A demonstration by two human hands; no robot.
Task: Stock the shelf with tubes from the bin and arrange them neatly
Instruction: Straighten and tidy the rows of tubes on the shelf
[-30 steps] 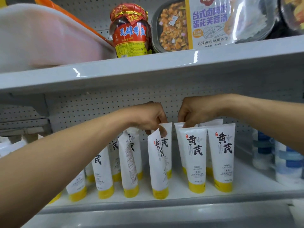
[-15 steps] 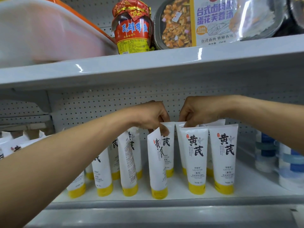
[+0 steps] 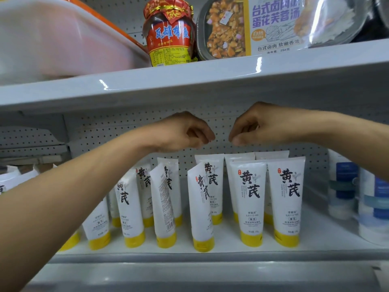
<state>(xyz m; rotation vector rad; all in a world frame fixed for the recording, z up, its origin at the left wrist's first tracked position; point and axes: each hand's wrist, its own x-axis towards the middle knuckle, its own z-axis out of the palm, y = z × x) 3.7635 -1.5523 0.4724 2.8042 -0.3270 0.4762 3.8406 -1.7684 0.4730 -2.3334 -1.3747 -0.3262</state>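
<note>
Several white tubes with yellow caps stand cap-down on the lower shelf (image 3: 227, 246). Two upright tubes (image 3: 249, 197) (image 3: 287, 197) face front at the right. Left of them a front tube (image 3: 200, 209) leans and twists in front of a rear tube (image 3: 212, 178). Farther left, another tube (image 3: 164, 203) shows its printed back. My left hand (image 3: 181, 131) and my right hand (image 3: 263, 125) hover side by side above the middle tubes. Their fingers are curled, they hold nothing, and they touch no tube. My left forearm hides some of the left tubes.
The upper shelf edge (image 3: 210, 74) runs just above my hands. On it stand a white-pink bin (image 3: 52, 39), a red jar (image 3: 170, 36) and a boxed meal tray (image 3: 252, 26). Blue-and-white containers (image 3: 345, 190) fill the lower shelf's right end. A pegboard closes the back.
Both hands have let go of the tops of the middle tubes and lifted clear above them. The tubes stay standing.
</note>
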